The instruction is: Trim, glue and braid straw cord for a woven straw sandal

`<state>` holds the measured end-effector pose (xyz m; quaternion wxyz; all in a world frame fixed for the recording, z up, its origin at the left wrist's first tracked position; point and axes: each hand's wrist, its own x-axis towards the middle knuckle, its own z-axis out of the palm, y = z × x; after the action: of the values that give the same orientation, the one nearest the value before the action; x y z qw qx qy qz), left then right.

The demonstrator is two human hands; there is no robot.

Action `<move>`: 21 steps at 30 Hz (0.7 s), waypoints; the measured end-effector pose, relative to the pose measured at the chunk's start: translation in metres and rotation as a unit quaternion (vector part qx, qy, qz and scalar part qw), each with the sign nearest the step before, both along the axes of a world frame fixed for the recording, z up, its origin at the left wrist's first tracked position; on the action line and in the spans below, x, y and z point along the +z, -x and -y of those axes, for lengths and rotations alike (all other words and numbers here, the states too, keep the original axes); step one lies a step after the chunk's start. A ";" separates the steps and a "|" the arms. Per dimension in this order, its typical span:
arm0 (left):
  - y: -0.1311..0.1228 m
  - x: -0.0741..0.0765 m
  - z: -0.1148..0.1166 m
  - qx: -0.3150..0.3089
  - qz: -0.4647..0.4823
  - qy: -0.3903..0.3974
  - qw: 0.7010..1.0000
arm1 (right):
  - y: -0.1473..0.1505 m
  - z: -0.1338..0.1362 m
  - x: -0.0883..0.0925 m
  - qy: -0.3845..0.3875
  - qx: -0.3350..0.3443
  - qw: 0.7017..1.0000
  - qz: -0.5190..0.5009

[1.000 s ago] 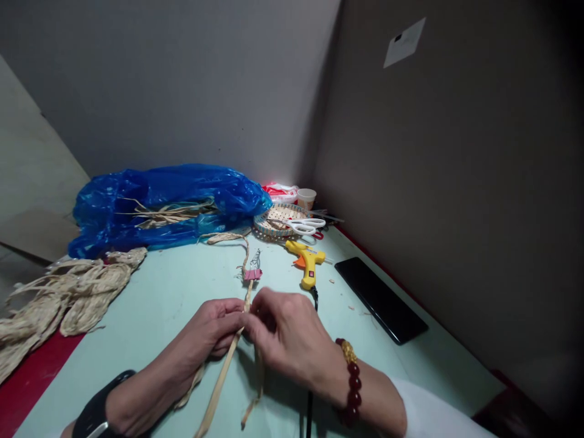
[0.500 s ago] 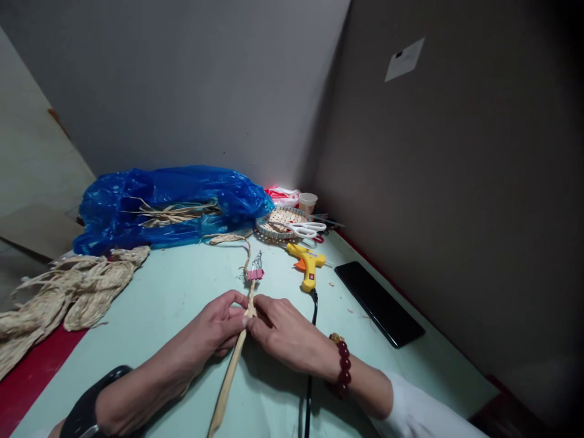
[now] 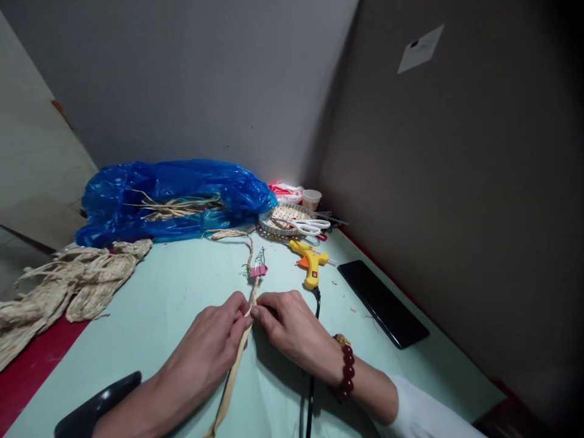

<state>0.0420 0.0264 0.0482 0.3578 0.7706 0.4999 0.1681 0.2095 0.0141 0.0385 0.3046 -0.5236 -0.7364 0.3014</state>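
Note:
A pale fibre strand (image 3: 232,378) runs from the near edge up between my hands to a pink binder clip (image 3: 258,271) on the table. My left hand (image 3: 218,333) is closed on the strand from the left, its fingers curled. From the right, my right hand (image 3: 288,321) pinches it with thumb and forefinger, fingertips almost touching those of the left. The short stretch between hands and clip looks twisted or braided. Beyond the clip, a thin braided cord (image 3: 250,246) curves back toward a blue plastic bag (image 3: 182,176).
Right of the hands lie a yellow glue gun (image 3: 312,261) with a black cable and a black phone (image 3: 383,302). Behind are a round basket (image 3: 280,213), white scissors (image 3: 310,227) and a cup (image 3: 311,199). Braided fibre pieces (image 3: 98,280) lie at the left.
My left hand has turned so more of its back shows, and its fingers are more curled. Both hands stay at the strand. The whole view has shifted slightly.

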 end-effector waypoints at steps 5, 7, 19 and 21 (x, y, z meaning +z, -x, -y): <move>0.005 0.002 0.001 0.009 -0.038 0.000 0.999 | 0.000 -0.001 -0.003 0.038 0.006 0.998 -0.045; 0.004 0.002 0.005 0.020 -0.033 0.007 0.999 | 0.001 0.000 -0.004 0.047 -0.002 0.997 -0.068; -0.016 -0.018 0.042 -0.117 -0.200 -0.006 0.973 | 0.001 0.001 -0.002 0.183 0.033 0.960 -0.211; -0.014 -0.013 0.042 -0.112 -0.183 0.015 0.977 | 0.002 0.002 -0.001 0.186 0.025 0.957 -0.223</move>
<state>0.0558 -0.0153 0.0356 0.2882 0.8342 0.4696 -0.0243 0.2076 0.0119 0.0378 0.3508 -0.4722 -0.5934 0.5494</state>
